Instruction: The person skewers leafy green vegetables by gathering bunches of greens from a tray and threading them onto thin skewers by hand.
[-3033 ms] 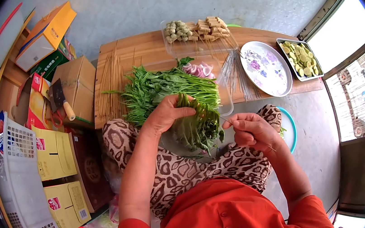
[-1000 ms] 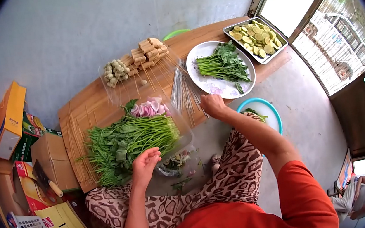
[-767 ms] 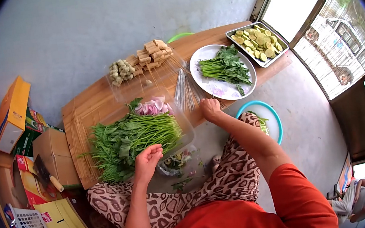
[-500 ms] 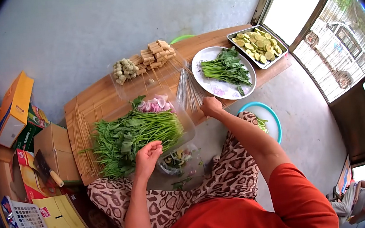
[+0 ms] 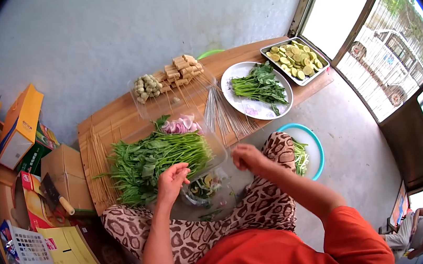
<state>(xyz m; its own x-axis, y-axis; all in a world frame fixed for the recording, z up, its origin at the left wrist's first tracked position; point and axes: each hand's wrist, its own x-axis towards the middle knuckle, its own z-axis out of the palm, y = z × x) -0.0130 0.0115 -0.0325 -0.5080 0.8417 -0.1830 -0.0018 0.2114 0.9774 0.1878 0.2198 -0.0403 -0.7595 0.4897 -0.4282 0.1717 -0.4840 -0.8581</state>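
Note:
My left hand (image 5: 172, 182) is over the near edge of a pile of leafy green stems (image 5: 159, 157), fingers curled together; anything in its pinch is too small to make out. The greens lie in a clear plastic tray (image 5: 219, 155) with pink sliced onion-like pieces (image 5: 181, 124) at its far end. My right hand (image 5: 246, 158) hovers above my lap, off the table's front edge, its fingers closed. Whatever they hold cannot be seen. Just beyond it, thin metal skewers (image 5: 222, 112) fan out on the wooden table (image 5: 124, 111).
A white plate (image 5: 256, 111) holds more greens. Behind it is a metal tray (image 5: 319, 72) of sliced green rounds. Skewered rolls (image 5: 183, 71) and bamboo sticks (image 5: 100, 164) lie on the table. A blue-rimmed basin (image 5: 321, 155) stands right, a knife (image 5: 56, 194) left.
My right hand has drawn back from the metal skewers at the table edge to above my lap. My left hand stays nearly where it was. The view has shifted slightly.

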